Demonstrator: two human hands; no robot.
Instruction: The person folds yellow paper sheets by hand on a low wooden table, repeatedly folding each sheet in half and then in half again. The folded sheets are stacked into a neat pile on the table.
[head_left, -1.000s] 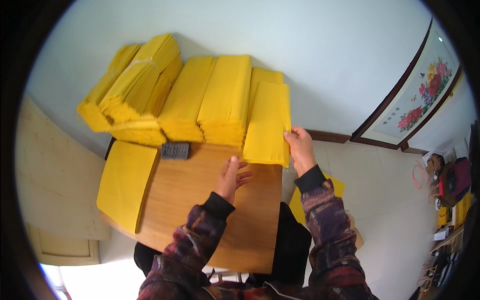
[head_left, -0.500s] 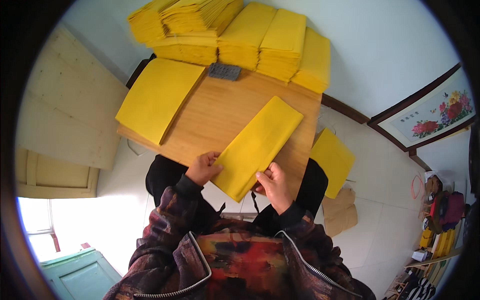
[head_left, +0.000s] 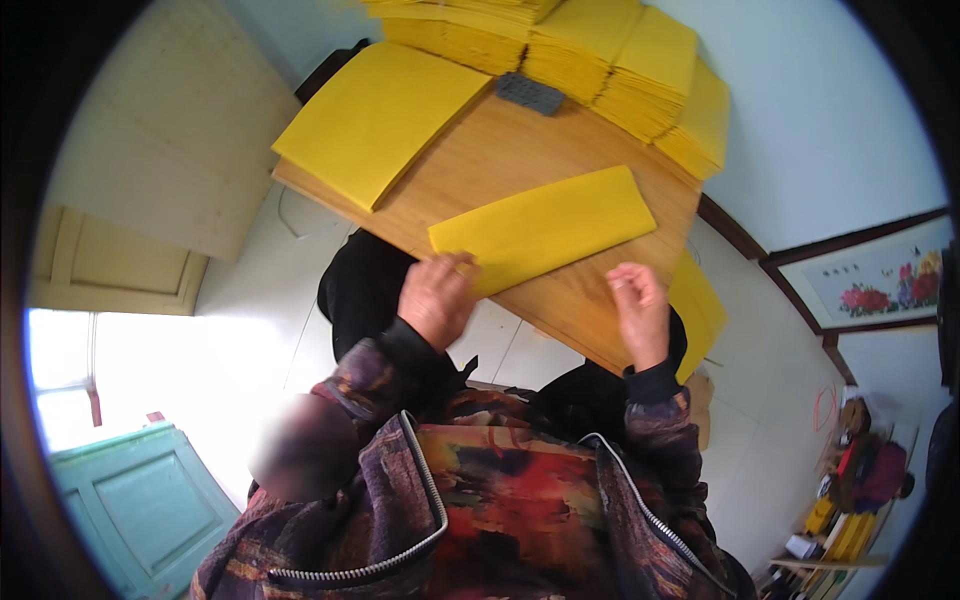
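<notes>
A folded strip of yellow paper (head_left: 550, 225) lies slantwise on the wooden table, its near-left end reaching over the front edge. My left hand (head_left: 438, 298) is at that end, its fingers bent around the edge; it is slightly blurred and part of the grip is hidden. To the right of the strip, my right hand (head_left: 640, 308) is raised off it near the table's front edge. Its fingers are curled in toward the thumb, and I see nothing between them. A flat pile of larger yellow sheets (head_left: 385, 120) rests on the table's left side.
Tall stacks of folded yellow paper (head_left: 640, 60) line the back of the wooden table (head_left: 460, 165). A small dark grey block (head_left: 530, 93) sits before them. More yellow paper (head_left: 697, 310) is low beside the table's right side. A framed flower picture (head_left: 870, 275) is at the right.
The strip has swung flatter across the table. My right hand has let go of it and moved right, while my left stays at its near end. The whole view has shifted.
</notes>
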